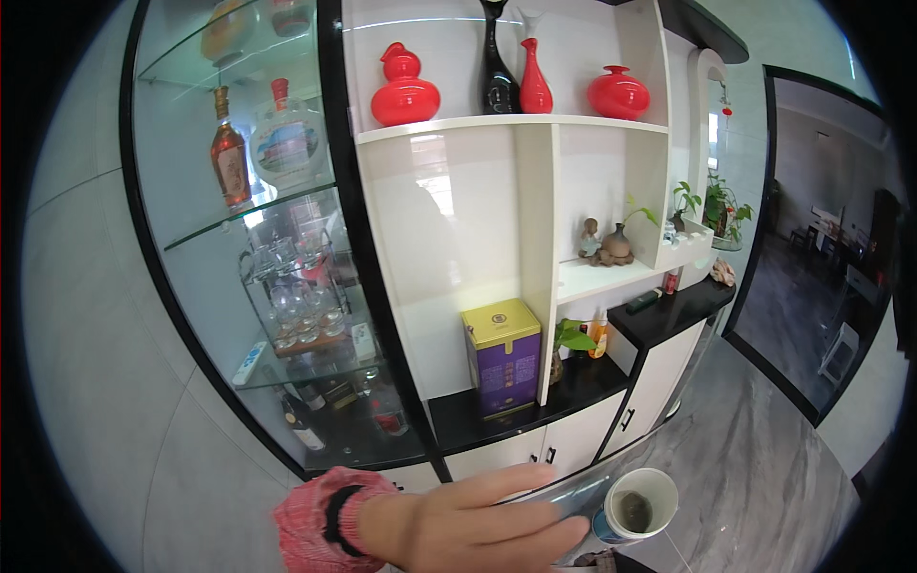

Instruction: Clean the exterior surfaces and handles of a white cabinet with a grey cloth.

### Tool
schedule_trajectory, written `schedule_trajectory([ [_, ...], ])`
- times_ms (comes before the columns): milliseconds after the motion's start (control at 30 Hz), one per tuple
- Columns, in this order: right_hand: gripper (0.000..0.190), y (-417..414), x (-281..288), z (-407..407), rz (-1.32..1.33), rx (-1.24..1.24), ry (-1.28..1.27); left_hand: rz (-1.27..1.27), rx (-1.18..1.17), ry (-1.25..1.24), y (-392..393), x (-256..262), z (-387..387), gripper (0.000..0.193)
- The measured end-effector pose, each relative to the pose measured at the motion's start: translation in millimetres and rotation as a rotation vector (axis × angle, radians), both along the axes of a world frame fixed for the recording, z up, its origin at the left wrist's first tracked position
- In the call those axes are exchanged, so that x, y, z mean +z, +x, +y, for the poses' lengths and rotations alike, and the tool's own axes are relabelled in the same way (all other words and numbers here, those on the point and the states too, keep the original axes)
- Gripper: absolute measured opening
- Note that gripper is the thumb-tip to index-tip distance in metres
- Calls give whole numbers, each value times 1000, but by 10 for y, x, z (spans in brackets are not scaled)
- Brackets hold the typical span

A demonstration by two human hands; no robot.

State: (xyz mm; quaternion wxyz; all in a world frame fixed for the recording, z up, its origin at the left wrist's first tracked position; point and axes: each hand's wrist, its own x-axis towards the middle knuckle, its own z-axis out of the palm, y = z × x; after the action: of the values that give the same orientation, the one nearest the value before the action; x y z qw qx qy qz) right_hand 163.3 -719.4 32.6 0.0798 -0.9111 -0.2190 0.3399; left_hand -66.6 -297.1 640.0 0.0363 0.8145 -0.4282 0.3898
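Observation:
My left hand (473, 519), in a pink sleeve (315, 519) with a black band at the wrist, reaches in from the bottom with its back toward me. Its fingers are spread; the thumb and palm are hidden. Just right of the fingertips is a white cup (655, 483) with a blue outer side, seen from above, with something dark at its bottom. Whether a fingertip touches the cup cannot be told. My right hand is out of view. Beyond my hand stands a white display cabinet with cupboard doors (501, 451). A purple box with a yellow lid (509, 379) rests on its black counter (451, 422).
Glass shelves (286, 197) at left hold bottles (231, 165) and several small glasses (308, 315). Red vases (405, 100) and a black vase (499, 86) line the upper shelf. Potted plants (720, 204) stand at right, near a dark-framed doorway (824, 251). The floor (745, 458) is grey marbled.

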Motion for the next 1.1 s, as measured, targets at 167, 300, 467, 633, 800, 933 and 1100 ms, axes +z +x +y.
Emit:
schedule_trajectory([
  [167,29,-3,413,520,-37,53,69,152,-79,-268,514,-902,-41,17],
  [300,29,-32,696,976,-63,122,113,628,84,-505,617,-2051,72,17],
  [467,29,-173,974,1395,-91,197,147,1335,234,-777,402,-3318,227,23],
  [633,30,-336,1172,1636,-112,245,172,1514,11,-780,-16,-3994,92,25],
  [800,30,-502,1308,1729,-125,277,179,1797,20,-1152,-451,-3678,84,28],
  [933,30,-600,1373,1730,-135,282,180,1913,59,-1406,-633,-3410,113,31],
  [1100,31,-679,1430,1666,-154,312,173,1614,115,-1015,-525,-4194,264,27],
])
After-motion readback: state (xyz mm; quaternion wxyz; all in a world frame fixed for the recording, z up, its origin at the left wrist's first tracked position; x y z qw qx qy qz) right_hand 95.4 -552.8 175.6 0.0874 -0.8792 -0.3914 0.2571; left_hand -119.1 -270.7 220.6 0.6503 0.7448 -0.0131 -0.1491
